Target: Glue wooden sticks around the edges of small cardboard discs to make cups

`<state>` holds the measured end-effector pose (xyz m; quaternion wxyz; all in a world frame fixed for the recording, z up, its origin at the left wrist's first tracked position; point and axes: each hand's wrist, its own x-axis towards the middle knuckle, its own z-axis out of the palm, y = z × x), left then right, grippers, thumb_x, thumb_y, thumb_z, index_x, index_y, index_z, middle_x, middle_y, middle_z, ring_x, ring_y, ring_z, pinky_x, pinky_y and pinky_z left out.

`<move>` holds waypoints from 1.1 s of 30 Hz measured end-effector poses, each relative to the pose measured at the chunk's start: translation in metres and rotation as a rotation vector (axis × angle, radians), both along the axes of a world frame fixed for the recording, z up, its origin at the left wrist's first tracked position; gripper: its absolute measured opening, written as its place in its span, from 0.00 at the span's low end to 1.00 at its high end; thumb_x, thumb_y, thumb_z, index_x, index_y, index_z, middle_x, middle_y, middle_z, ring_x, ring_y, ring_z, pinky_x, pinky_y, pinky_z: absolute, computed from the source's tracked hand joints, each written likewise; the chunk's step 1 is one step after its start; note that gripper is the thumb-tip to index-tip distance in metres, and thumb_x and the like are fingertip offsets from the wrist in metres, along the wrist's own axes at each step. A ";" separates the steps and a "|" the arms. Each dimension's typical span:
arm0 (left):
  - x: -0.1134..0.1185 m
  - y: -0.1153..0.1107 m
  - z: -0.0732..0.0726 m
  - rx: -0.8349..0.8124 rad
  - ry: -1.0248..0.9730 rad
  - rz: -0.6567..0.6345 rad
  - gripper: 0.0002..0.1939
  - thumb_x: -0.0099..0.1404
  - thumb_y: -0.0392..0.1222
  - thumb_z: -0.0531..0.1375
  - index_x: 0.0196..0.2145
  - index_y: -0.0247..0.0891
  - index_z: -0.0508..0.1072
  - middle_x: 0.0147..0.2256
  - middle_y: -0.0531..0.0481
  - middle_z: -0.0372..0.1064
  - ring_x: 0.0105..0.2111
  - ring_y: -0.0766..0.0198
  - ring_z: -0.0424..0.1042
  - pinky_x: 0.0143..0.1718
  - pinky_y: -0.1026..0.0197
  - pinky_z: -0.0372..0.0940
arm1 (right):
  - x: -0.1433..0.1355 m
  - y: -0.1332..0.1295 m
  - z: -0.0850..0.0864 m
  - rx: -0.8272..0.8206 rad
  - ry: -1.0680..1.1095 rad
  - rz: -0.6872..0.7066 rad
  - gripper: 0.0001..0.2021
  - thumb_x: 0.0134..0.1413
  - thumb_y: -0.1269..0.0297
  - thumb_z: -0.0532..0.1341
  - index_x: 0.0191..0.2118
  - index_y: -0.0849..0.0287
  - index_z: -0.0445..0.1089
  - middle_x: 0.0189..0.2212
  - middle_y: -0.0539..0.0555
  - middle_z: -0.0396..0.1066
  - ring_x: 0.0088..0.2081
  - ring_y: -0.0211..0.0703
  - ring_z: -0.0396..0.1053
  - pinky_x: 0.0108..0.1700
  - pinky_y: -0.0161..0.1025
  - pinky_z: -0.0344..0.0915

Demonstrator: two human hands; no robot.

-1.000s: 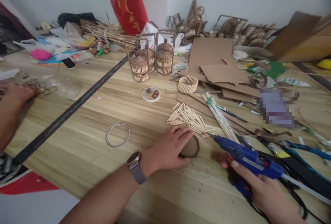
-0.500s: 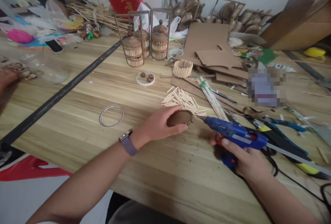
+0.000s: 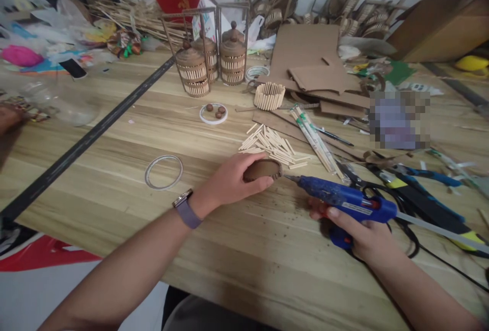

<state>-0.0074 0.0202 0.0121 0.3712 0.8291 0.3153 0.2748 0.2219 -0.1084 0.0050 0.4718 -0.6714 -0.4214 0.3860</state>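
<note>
My left hand (image 3: 233, 181) grips a small round brown disc (image 3: 262, 170) between thumb and fingers, low over the wooden table. A blue glue gun (image 3: 344, 196) is in my right hand (image 3: 355, 229), its nozzle pointing left at the disc's right edge. Whether the tip touches the edge I cannot tell. Just behind the disc lies a loose pile of short wooden sticks (image 3: 267, 142). Farther back stands a ring of upright sticks (image 3: 269, 96). A white ring (image 3: 214, 121) with several brown balls sits to its left, and another white ring (image 3: 164, 172) lies left of my left hand.
Small lidded baskets (image 3: 193, 69) in tall frames stand at the back. Cardboard (image 3: 305, 53) lies behind the sticks. Pliers (image 3: 428, 175) and a black cable (image 3: 451, 267) are at the right. A black strip (image 3: 91, 130) crosses the left side; another person's hand (image 3: 9, 117) shows at the left edge.
The glue gun's nozzle and the disc have shifted slightly left in view, with the nozzle still at the disc's edge. The camera view has moved a little. Both hands keep their hold.
</note>
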 end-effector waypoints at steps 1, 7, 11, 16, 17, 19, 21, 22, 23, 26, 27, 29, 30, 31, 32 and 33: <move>0.000 0.000 0.000 0.004 0.003 0.008 0.24 0.63 0.51 0.60 0.53 0.37 0.67 0.55 0.41 0.67 0.55 0.53 0.66 0.57 0.48 0.61 | 0.001 0.000 0.000 -0.002 -0.013 0.011 0.18 0.39 0.44 0.68 0.26 0.55 0.77 0.23 0.54 0.77 0.27 0.49 0.73 0.30 0.42 0.70; 0.001 -0.002 0.000 0.055 0.021 0.029 0.24 0.62 0.51 0.61 0.52 0.37 0.68 0.54 0.41 0.68 0.54 0.53 0.67 0.56 0.49 0.62 | 0.005 0.001 0.002 -0.070 -0.052 0.110 0.18 0.38 0.43 0.68 0.25 0.55 0.78 0.25 0.55 0.78 0.30 0.51 0.74 0.33 0.43 0.72; 0.002 -0.003 0.000 0.073 0.024 0.025 0.24 0.62 0.52 0.61 0.52 0.38 0.68 0.54 0.41 0.68 0.54 0.53 0.67 0.56 0.48 0.62 | -0.001 0.000 0.003 -0.011 -0.068 0.044 0.17 0.40 0.44 0.67 0.25 0.54 0.77 0.24 0.54 0.76 0.28 0.49 0.73 0.32 0.42 0.71; 0.002 -0.002 0.000 0.091 0.031 0.023 0.24 0.62 0.52 0.60 0.52 0.37 0.68 0.53 0.40 0.68 0.54 0.53 0.67 0.56 0.49 0.62 | -0.004 0.000 0.002 0.015 -0.131 0.063 0.18 0.42 0.43 0.66 0.24 0.54 0.76 0.22 0.53 0.75 0.27 0.46 0.71 0.31 0.40 0.69; 0.001 -0.002 0.000 0.100 0.034 0.026 0.24 0.62 0.52 0.60 0.52 0.36 0.68 0.53 0.40 0.68 0.54 0.53 0.67 0.56 0.49 0.62 | -0.004 0.000 0.003 0.022 -0.135 0.067 0.19 0.42 0.42 0.66 0.24 0.54 0.75 0.22 0.53 0.75 0.27 0.46 0.71 0.31 0.40 0.69; 0.001 0.000 -0.002 0.142 0.056 0.022 0.24 0.62 0.51 0.60 0.53 0.37 0.67 0.54 0.41 0.68 0.54 0.53 0.66 0.57 0.48 0.61 | -0.002 0.001 0.005 0.030 -0.148 0.068 0.19 0.42 0.41 0.66 0.23 0.54 0.75 0.23 0.53 0.75 0.27 0.46 0.72 0.31 0.40 0.70; -0.001 0.003 -0.004 0.211 0.113 -0.008 0.26 0.62 0.49 0.60 0.55 0.38 0.65 0.55 0.42 0.66 0.56 0.52 0.64 0.59 0.47 0.58 | 0.001 0.003 0.008 0.019 -0.159 0.080 0.20 0.40 0.40 0.66 0.23 0.53 0.76 0.22 0.53 0.75 0.27 0.48 0.72 0.31 0.41 0.71; -0.002 0.004 -0.005 0.247 0.157 -0.033 0.27 0.61 0.48 0.60 0.56 0.39 0.64 0.56 0.42 0.65 0.57 0.51 0.62 0.60 0.46 0.57 | 0.002 0.004 0.009 0.003 -0.162 0.098 0.20 0.39 0.40 0.67 0.23 0.53 0.76 0.22 0.54 0.76 0.27 0.48 0.72 0.31 0.41 0.71; -0.002 0.005 -0.006 0.279 0.209 -0.060 0.28 0.60 0.47 0.61 0.57 0.39 0.63 0.57 0.42 0.63 0.59 0.50 0.59 0.61 0.45 0.55 | 0.004 0.005 0.011 -0.013 -0.163 0.116 0.20 0.38 0.39 0.67 0.23 0.53 0.76 0.22 0.54 0.76 0.27 0.49 0.72 0.31 0.42 0.71; -0.004 0.007 -0.009 0.325 0.345 -0.106 0.35 0.56 0.47 0.63 0.59 0.38 0.60 0.63 0.40 0.53 0.62 0.45 0.51 0.62 0.42 0.51 | 0.006 0.008 0.018 -0.053 -0.171 0.144 0.20 0.36 0.40 0.68 0.23 0.53 0.77 0.22 0.54 0.77 0.27 0.49 0.73 0.33 0.42 0.72; -0.004 0.007 -0.009 0.329 0.367 -0.113 0.37 0.55 0.47 0.64 0.60 0.39 0.59 0.64 0.39 0.50 0.63 0.43 0.50 0.62 0.42 0.50 | 0.005 0.009 0.021 -0.060 -0.186 0.147 0.19 0.36 0.41 0.69 0.22 0.53 0.77 0.22 0.54 0.77 0.27 0.49 0.73 0.34 0.43 0.73; -0.004 0.007 -0.010 0.335 0.376 -0.124 0.39 0.54 0.48 0.64 0.61 0.39 0.58 0.65 0.39 0.48 0.63 0.43 0.49 0.63 0.42 0.49 | 0.003 0.012 0.025 -0.069 -0.234 0.175 0.17 0.34 0.42 0.69 0.22 0.52 0.77 0.22 0.53 0.77 0.28 0.50 0.74 0.36 0.45 0.73; -0.004 0.007 -0.010 0.339 0.375 -0.130 0.39 0.54 0.48 0.65 0.61 0.39 0.58 0.65 0.39 0.48 0.63 0.44 0.50 0.63 0.42 0.50 | 0.002 0.014 0.027 -0.076 -0.263 0.207 0.16 0.34 0.43 0.69 0.23 0.52 0.78 0.23 0.53 0.78 0.29 0.51 0.74 0.38 0.46 0.73; -0.003 0.008 -0.011 0.344 0.373 -0.134 0.38 0.55 0.49 0.65 0.61 0.39 0.59 0.64 0.39 0.49 0.63 0.44 0.50 0.63 0.42 0.50 | 0.001 0.016 0.028 -0.080 -0.292 0.236 0.16 0.34 0.45 0.69 0.24 0.51 0.79 0.25 0.53 0.79 0.31 0.53 0.75 0.41 0.47 0.73; -0.003 0.008 -0.011 0.349 0.370 -0.137 0.37 0.55 0.49 0.65 0.60 0.39 0.60 0.64 0.39 0.50 0.62 0.45 0.50 0.62 0.43 0.50 | 0.000 0.018 0.028 -0.079 -0.318 0.260 0.15 0.35 0.46 0.69 0.26 0.51 0.79 0.28 0.53 0.79 0.34 0.54 0.75 0.43 0.49 0.72; -0.002 0.008 -0.011 0.354 0.365 -0.140 0.36 0.55 0.48 0.65 0.59 0.38 0.61 0.64 0.39 0.51 0.62 0.45 0.51 0.62 0.43 0.50 | 0.000 0.019 0.027 -0.080 -0.335 0.284 0.15 0.36 0.46 0.68 0.28 0.51 0.80 0.30 0.53 0.80 0.36 0.55 0.76 0.45 0.50 0.71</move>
